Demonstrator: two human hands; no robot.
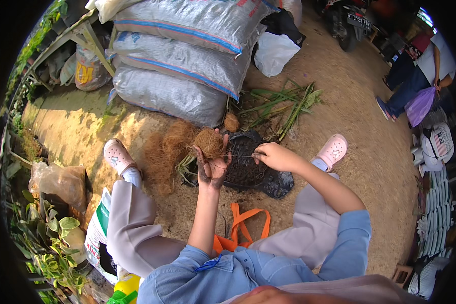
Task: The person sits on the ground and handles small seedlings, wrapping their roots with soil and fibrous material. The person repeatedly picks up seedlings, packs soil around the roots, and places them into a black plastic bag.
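Note:
My left hand (213, 165), soiled dark, holds a ball of brown coconut fibre (209, 143) with its fingers curved around it. From the ball a thin string (240, 156) runs to my right hand (269, 155), whose fingertips pinch it. Dark soil (245, 164) lies on black plastic (279, 185) beneath my hands. Left of the ball is a heap of loose coconut fibre (167, 152), with green leaves (187, 167) between it and my left hand. A smaller fibre ball (231, 122) rests against the sacks. Cut long-leaved plants (292, 106) lie beyond the soil.
Stacked silver woven sacks (174, 91) stand ahead, beside a white plastic bag (274, 53). An orange strap (243, 224) lies between my legs. An open soil bag (100, 235) and potted plants (57, 243) are at left. People (418, 76) and a parked motorcycle (349, 26) are at upper right.

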